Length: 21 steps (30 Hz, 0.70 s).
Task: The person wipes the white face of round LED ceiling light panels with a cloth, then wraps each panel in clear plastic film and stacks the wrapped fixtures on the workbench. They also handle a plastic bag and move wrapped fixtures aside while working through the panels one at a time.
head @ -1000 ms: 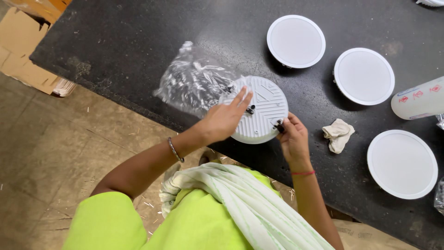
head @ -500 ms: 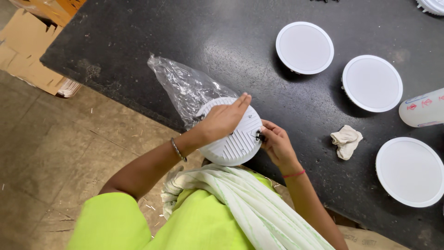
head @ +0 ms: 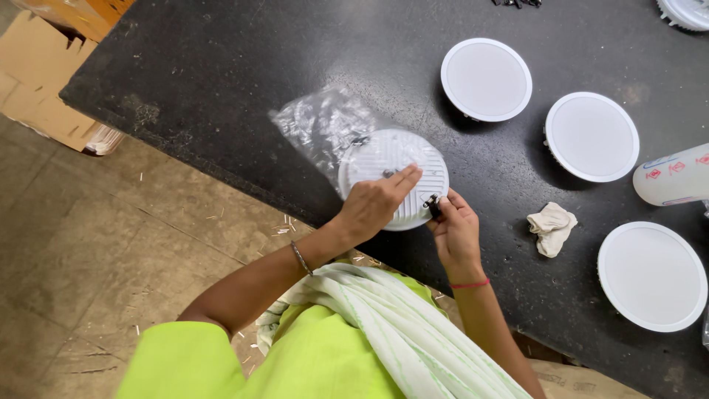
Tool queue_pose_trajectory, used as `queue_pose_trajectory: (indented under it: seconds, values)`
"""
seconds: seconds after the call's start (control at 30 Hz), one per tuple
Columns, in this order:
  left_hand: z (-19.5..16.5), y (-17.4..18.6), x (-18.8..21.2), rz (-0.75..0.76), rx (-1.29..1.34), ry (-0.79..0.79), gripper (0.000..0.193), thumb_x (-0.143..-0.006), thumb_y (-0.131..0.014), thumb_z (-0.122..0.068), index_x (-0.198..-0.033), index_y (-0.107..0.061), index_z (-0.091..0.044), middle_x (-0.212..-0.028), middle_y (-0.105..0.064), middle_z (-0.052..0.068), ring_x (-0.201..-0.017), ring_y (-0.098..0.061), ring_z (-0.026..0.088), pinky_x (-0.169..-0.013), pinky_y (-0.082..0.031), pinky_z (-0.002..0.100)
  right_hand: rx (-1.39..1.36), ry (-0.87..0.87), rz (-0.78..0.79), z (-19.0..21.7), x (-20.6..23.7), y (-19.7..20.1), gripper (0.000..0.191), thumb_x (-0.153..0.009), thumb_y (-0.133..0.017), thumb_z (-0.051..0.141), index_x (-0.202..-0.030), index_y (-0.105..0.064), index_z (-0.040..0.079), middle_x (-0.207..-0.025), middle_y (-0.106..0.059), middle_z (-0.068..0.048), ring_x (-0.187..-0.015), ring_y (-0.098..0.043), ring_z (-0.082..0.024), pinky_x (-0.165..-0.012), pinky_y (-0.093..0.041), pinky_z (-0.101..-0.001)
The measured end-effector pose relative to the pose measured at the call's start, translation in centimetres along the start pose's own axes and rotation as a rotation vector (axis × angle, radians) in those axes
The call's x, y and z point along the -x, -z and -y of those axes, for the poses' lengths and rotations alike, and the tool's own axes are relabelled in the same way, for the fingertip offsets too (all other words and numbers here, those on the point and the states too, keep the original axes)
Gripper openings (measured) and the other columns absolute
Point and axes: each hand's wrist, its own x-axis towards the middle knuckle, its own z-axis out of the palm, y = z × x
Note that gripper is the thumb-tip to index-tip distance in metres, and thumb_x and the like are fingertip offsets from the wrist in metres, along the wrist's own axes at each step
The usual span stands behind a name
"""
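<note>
A round white ribbed light fitting (head: 384, 159) lies back-side up on the black table (head: 221, 66), partly over a crumpled clear plastic bag (head: 321, 125). My left hand (head: 373, 207) rests flat on the fitting's near half, fingers stretched across the ribs. My right hand (head: 454, 229) is at the fitting's right rim and pinches a small dark spring clip (head: 431, 205) there. A bracelet sits on my left wrist and a red thread on my right.
Three round white discs lie face up to the right (head: 486, 79), (head: 591, 136), (head: 652, 275). A crumpled cloth (head: 552, 227) lies between them. A white cylinder (head: 673, 176) juts in at the right edge. Cardboard boxes (head: 44, 81) stand on the floor at left.
The fitting and bag have shifted on the table under my hands. My right hand stays at the rim clip, my left hand still flat on top.
</note>
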Motion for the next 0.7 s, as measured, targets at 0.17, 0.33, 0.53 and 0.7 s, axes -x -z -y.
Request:
queue_pose_trajectory:
  seconds: [0.17,0.33,0.53,0.7]
  values:
    - [0.0,-0.3,1.1,-0.049,0.167,-0.002,0.054,-0.088,-0.056,0.005,-0.14,-0.06,-0.008,-0.142,-0.065,0.009,-0.085,-0.076,0.025,-0.069,-0.061,0.033,0.055,0.086,-0.045,-0.7,-0.7,-0.1,0.03,-0.103,-0.05,0.005,-0.131,-0.059,-0.003,-0.112,-0.07,-0.01,-0.095,-0.069,-0.017,-0.086,-0.061,-0.0358]
    - [-1.5,0.3,3.0,-0.111,0.36,-0.055,0.054,-0.092,-0.056,0.007,-0.142,-0.059,-0.011,-0.14,-0.066,0.008,-0.091,-0.076,0.025,-0.074,-0.062,0.033,0.095,0.123,0.027,-1.9,-1.9,0.0,0.025,-0.106,-0.055,0.002,-0.129,-0.057,-0.007,-0.115,-0.069,-0.01,-0.098,-0.067,-0.017,-0.085,-0.057,-0.0332]
    - [-1.5,3.2,6.4,-0.146,0.49,-0.161,0.054,-0.095,-0.065,0.0,-0.147,-0.055,-0.012,-0.139,-0.067,0.008,-0.096,-0.076,0.025,-0.083,-0.063,0.034,0.073,0.078,0.041,-4.2,-6.5,-2.0,0.029,-0.1,-0.053,0.001,-0.126,-0.059,-0.008,-0.11,-0.071,-0.014,-0.092,-0.07,-0.019,-0.082,-0.061,-0.0319]
    - [5.1,4.9,7.1,-0.073,0.182,-0.072,0.083,-0.085,-0.081,-0.019,-0.155,-0.039,-0.005,-0.145,-0.059,0.013,-0.12,-0.063,0.03,-0.105,-0.051,0.041,0.004,0.013,0.068,-4.9,-8.1,-1.7,0.033,-0.101,-0.053,0.0,-0.132,-0.058,-0.011,-0.111,-0.071,-0.015,-0.09,-0.07,-0.019,-0.075,-0.059,-0.0291]
